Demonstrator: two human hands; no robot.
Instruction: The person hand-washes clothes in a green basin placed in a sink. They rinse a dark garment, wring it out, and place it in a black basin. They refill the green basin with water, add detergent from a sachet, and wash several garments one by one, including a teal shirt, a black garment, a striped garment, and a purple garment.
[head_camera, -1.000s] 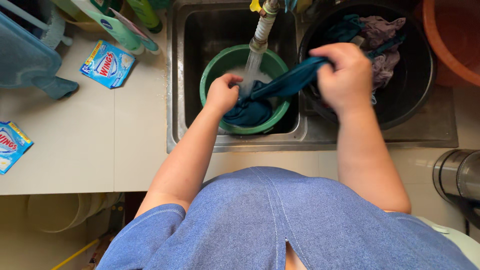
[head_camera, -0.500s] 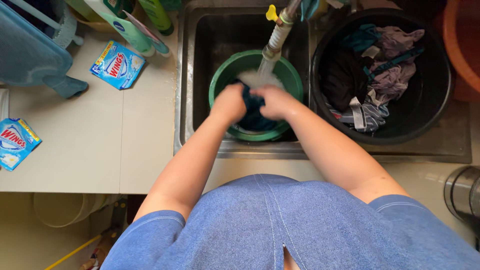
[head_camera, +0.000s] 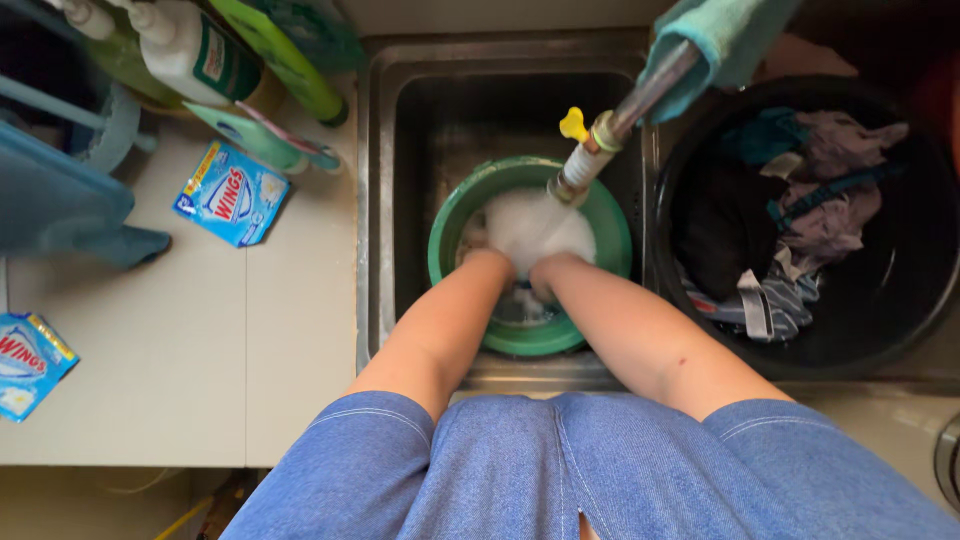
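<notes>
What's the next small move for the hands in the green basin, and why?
Probably lift both hands a little to bring the cloth up out of the foam. The left hand and right hand are sunk together in the green basin, white foam under the running tap hides the cloth, and what they grip cannot be seen.

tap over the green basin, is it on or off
On: water pours from the tap's hose into white foam in the green basin, where both hands are plunged.

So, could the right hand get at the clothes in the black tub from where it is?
Probably yes: the right hand is in the green basin, and the black tub sits open right beside it, nothing between.
</notes>
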